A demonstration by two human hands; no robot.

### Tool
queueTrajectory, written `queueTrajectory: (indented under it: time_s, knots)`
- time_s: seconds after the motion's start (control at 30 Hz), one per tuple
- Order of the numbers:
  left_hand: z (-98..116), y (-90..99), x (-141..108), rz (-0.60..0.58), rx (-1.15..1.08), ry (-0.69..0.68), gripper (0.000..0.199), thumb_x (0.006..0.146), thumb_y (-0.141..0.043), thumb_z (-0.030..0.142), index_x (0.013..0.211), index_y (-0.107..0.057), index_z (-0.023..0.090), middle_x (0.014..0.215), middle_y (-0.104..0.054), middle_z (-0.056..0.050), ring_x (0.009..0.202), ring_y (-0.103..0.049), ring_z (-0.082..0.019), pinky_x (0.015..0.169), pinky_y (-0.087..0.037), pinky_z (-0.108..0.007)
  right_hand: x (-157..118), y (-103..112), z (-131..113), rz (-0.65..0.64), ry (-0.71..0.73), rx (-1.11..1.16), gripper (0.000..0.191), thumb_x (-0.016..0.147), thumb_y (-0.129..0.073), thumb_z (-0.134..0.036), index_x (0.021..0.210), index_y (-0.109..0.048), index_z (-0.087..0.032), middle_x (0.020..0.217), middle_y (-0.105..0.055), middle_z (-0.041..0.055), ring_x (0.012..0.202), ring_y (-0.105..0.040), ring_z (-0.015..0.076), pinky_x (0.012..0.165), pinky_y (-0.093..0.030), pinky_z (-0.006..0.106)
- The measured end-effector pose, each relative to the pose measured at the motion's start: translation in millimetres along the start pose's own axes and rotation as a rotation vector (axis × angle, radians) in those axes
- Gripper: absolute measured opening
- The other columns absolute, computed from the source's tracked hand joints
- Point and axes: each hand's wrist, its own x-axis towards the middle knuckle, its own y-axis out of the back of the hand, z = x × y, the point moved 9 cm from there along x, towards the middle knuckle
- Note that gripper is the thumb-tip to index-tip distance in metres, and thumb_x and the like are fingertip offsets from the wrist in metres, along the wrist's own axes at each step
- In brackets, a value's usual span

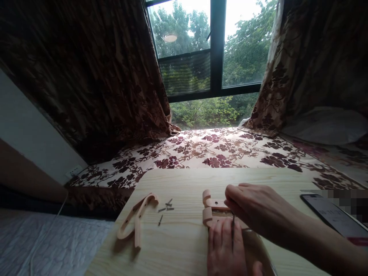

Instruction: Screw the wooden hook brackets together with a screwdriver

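Note:
My right hand (248, 201) is closed in a fist around a tool with a thin metal shaft (233, 230), its handle hidden. The shaft points down between the fingers of my left hand (225, 245). That hand presses on pale wooden curved pieces (207, 216), holding them against the tabletop, with its thumb apart at the right. One piece has a dark hole near its curled end. A brown, smooth-edged part (260, 249) shows beneath my hands. To the left lie more curved wooden pieces (138, 220) with holes, and several screws (166, 207).
The light wooden table (178, 245) has a phone (333, 216) at its right side. Behind it is a ledge covered with flowered cloth (212, 147), below a window with patterned curtains (276, 92). A white cable (47, 232) runs down at the left.

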Motion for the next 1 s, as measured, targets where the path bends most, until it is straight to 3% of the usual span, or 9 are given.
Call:
queueTrajectory:
  time_s: [0.23, 0.47, 0.7, 1.0]
  knots:
    - [-6.1, -8.6, -11.1, -0.093, -0.052, 0.065, 0.053, 0.083, -0.042, 0.055, 0.117, -0.062, 0.018, 0.115, -0.067, -0.007, 0.108, -0.058, -0.027, 0.095, -0.040, -0.041, -4.3, -11.8, 19.8, 0.054, -0.119, 0.064, 0.008, 0.088, -0.046, -0.022, 0.082, -0.041, -0.023, 0.062, -0.058, -0.0027, 0.051, -0.051, 0.0162, 0.050, -0.025, 0.027]
    - [-8.2, -8.8, -15.5, -0.137, -0.072, 0.100, 0.054, 0.084, -0.044, 0.057, 0.120, -0.060, 0.020, 0.120, -0.064, -0.008, 0.113, -0.056, -0.029, 0.096, -0.042, -0.045, -10.1, -12.3, 21.3, 0.136, -0.167, 0.088, 0.014, 0.083, -0.052, -0.021, 0.083, -0.038, -0.024, 0.063, -0.059, -0.0037, 0.052, -0.053, 0.0157, 0.051, -0.028, 0.025]
    - [-5.8, 0.3, -3.6, -0.133, -0.064, 0.079, 0.054, 0.085, -0.041, 0.058, 0.117, -0.063, 0.020, 0.115, -0.066, -0.008, 0.107, -0.059, -0.028, 0.090, -0.047, -0.041, -13.6, -11.8, 28.1, 0.169, -0.257, 0.040, 0.016, 0.082, -0.055, -0.024, 0.084, -0.039, -0.024, 0.060, -0.060, -0.0040, 0.049, -0.055, 0.0172, 0.049, -0.027, 0.024]
    - [-3.6, 5.7, 4.1, -0.095, -0.063, 0.038, 0.052, 0.087, -0.041, 0.056, 0.114, -0.064, 0.018, 0.112, -0.067, -0.008, 0.105, -0.059, -0.026, 0.089, -0.047, -0.039, -11.5, -10.1, 24.1, 0.162, -0.261, 0.030, 0.017, 0.081, -0.056, -0.021, 0.086, -0.040, -0.023, 0.061, -0.061, -0.0034, 0.049, -0.058, 0.0177, 0.049, -0.026, 0.024]
